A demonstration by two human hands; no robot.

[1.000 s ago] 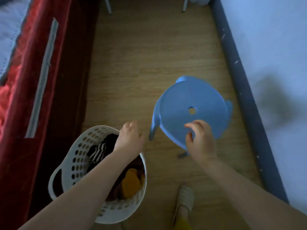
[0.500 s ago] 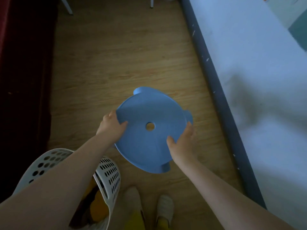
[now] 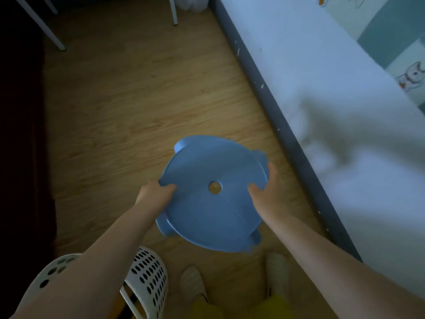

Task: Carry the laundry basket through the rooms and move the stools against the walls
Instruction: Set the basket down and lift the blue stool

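Where the wooden floor (image 3: 128, 116) runs between a dark mass on the left and the wall (image 3: 322, 88) on the right, one blue stool (image 3: 213, 210) sits in both hands, seen from above, its round seat pierced by one centre hole. The left hand (image 3: 154, 194) clasps the seat's left rim, thumb on top; the right hand (image 3: 266, 192) clasps the right rim, fingers curled over the edge. Whether its legs touch the floor cannot be told. One white perforated laundry basket (image 3: 149, 277) stands at lower left, partly under the left forearm. Two pale shoes (image 3: 192, 284) show below the stool. Three thin white furniture legs (image 3: 173, 12) stand at the top.
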